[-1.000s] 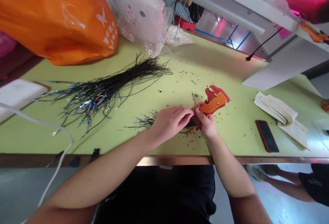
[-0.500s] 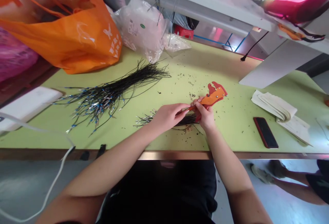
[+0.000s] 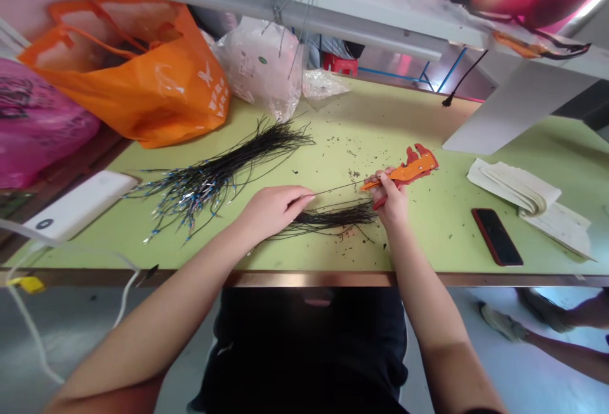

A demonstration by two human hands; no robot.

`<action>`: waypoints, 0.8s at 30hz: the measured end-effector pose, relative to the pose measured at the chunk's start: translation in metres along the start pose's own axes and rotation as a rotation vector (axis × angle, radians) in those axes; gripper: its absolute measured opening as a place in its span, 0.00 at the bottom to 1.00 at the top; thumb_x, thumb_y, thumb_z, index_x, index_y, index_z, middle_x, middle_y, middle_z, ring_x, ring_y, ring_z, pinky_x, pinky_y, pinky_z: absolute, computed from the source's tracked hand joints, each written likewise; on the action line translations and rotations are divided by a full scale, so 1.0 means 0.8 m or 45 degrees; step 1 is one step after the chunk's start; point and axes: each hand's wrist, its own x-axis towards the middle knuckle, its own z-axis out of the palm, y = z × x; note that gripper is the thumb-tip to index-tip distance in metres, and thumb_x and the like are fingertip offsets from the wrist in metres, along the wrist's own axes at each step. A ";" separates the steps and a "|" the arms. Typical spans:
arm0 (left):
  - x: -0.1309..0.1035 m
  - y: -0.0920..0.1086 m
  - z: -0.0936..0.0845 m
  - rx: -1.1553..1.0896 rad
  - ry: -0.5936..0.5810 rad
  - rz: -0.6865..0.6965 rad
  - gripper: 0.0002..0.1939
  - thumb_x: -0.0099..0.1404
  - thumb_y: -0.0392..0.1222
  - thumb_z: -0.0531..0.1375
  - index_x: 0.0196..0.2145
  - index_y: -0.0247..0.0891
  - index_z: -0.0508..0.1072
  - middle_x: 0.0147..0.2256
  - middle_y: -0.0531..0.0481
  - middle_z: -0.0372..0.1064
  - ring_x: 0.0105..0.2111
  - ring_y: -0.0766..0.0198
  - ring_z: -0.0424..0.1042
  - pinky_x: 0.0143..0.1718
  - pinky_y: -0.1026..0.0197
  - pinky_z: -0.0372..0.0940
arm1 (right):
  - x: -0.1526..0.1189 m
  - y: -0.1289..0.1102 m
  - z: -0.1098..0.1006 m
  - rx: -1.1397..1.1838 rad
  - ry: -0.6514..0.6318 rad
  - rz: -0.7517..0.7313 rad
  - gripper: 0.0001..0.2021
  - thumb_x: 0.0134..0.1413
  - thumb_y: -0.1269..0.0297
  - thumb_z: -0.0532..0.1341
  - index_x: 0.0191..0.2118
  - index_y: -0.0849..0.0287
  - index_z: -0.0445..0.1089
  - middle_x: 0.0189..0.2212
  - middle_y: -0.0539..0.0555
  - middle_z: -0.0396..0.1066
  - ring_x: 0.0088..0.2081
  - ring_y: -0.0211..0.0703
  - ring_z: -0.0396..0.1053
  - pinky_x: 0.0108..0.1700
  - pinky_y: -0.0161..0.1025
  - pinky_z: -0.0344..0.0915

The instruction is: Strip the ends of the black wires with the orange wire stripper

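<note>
The left hand (image 3: 272, 210) is pinching one black wire (image 3: 340, 187) between thumb and forefinger, and the wire is running toward between two and three o'clock, to the right hand (image 3: 392, 200). The right hand's fingers are curling around an orange-and-red wire stripper (image 3: 413, 168), its head pointing between one and two o'clock; whether they are also gripping the wire's end, I cannot tell. So thin a wire could be slipping or twisting if the left pinch is slackening under a pull. The nearer wire bundle (image 3: 340, 216) is lying on the desk (image 3: 419, 116) at three o'clock from the left hand, so a dipping hand could be snagging its strands. Black offcuts (image 3: 353, 174) are lying at ten o'clock from the right hand; a careless sweep could be spreading them into the bundle.
</note>
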 end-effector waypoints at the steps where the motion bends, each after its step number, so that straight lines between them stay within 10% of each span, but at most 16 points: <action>1: -0.004 -0.002 -0.005 0.005 0.001 -0.027 0.18 0.76 0.53 0.54 0.44 0.46 0.83 0.43 0.49 0.84 0.40 0.54 0.82 0.43 0.55 0.74 | -0.001 0.001 0.001 -0.008 -0.007 0.010 0.15 0.48 0.63 0.74 0.38 0.52 0.68 0.33 0.46 0.69 0.34 0.38 0.72 0.49 0.44 0.78; 11: -0.010 -0.028 -0.035 0.127 0.148 -0.395 0.22 0.73 0.54 0.52 0.46 0.42 0.81 0.40 0.47 0.82 0.34 0.55 0.77 0.39 0.58 0.67 | -0.005 0.002 0.001 0.018 -0.022 0.070 0.18 0.47 0.62 0.76 0.38 0.53 0.68 0.32 0.45 0.70 0.35 0.38 0.73 0.49 0.46 0.78; 24: 0.021 -0.132 -0.036 0.554 0.109 -0.794 0.24 0.75 0.49 0.48 0.55 0.36 0.77 0.50 0.35 0.78 0.46 0.44 0.74 0.44 0.50 0.64 | -0.007 -0.002 0.003 0.053 -0.042 0.114 0.20 0.45 0.62 0.77 0.38 0.53 0.67 0.32 0.44 0.71 0.35 0.38 0.73 0.49 0.44 0.78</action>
